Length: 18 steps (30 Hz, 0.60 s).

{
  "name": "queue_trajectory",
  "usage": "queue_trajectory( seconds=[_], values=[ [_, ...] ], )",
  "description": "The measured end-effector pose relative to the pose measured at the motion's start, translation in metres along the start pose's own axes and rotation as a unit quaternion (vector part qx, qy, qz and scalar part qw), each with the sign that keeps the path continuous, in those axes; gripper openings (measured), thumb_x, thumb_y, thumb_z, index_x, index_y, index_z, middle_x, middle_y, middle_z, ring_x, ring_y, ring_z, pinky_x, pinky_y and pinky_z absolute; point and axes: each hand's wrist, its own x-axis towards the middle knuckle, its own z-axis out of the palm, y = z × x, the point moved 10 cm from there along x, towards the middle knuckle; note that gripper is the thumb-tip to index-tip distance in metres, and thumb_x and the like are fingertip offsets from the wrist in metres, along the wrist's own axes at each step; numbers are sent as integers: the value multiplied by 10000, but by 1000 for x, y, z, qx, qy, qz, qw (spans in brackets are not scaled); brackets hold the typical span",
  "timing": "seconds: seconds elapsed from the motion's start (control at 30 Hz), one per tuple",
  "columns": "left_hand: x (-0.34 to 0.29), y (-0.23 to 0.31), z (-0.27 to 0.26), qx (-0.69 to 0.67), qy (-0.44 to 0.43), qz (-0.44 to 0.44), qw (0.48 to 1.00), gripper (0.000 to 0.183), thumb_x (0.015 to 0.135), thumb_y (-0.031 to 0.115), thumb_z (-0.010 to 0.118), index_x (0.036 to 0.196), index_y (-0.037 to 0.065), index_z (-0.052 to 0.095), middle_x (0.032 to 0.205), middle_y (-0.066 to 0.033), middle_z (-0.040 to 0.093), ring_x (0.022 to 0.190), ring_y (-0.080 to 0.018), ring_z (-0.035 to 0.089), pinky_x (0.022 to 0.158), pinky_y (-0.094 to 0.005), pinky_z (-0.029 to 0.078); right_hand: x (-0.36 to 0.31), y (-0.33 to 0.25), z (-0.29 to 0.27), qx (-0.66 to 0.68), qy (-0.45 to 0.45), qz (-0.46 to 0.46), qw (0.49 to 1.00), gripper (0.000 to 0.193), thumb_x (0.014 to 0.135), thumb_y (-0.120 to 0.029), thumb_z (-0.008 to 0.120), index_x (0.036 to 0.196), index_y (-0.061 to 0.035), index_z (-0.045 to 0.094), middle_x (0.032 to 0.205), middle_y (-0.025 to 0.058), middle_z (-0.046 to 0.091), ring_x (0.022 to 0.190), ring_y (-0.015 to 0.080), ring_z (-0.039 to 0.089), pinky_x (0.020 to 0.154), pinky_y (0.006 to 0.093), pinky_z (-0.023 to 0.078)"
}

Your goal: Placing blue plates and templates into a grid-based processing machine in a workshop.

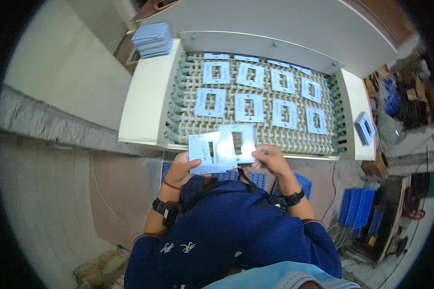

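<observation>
My left hand point(179, 168) grips the left side of a flat, pale blue square plate point(197, 144) with a rectangular cutout and dark print. A second plate of the same kind point(248, 139) is held at its lower right corner by my right hand point(271, 159), thumb and fingers pinched together. The two plates overlap in the middle, above the near edge of a roller conveyor point(178, 132). Glare whitens part of both. On the rollers, several similar plates point(248, 115) lie flat in rows, the farthest ones partly under the machine's front panel.
A stack of pale plates point(152, 41) rests on the conveyor's left ledge point(147, 96). On the right ledge point(352, 96) lies a smaller pile of plates point(364, 130). Grey machine housing point(284, 24) rises behind the rollers. Blue crates point(354, 207) stand on the floor at right.
</observation>
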Motion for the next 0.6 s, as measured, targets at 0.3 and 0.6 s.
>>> queue_trajectory(
  seconds=[0.3,0.6],
  values=[
    [-29,15,-36,5,62,9,998,530,757,208,687,1131,-95,465,975,-158,598,780,-204,622,569,-289,537,21,9,-17,-52,114,16,992,166,816,-131,619,836,33,596,632,87,601,510,141,583,459,247,492],
    [-20,16,-47,30,70,16,997,419,757,95,668,1102,-78,507,979,-123,601,800,-184,609,635,-277,521,72,15,70,-89,17,57,994,298,855,-259,588,843,36,625,704,90,628,557,126,601,458,230,481]
  ],
)
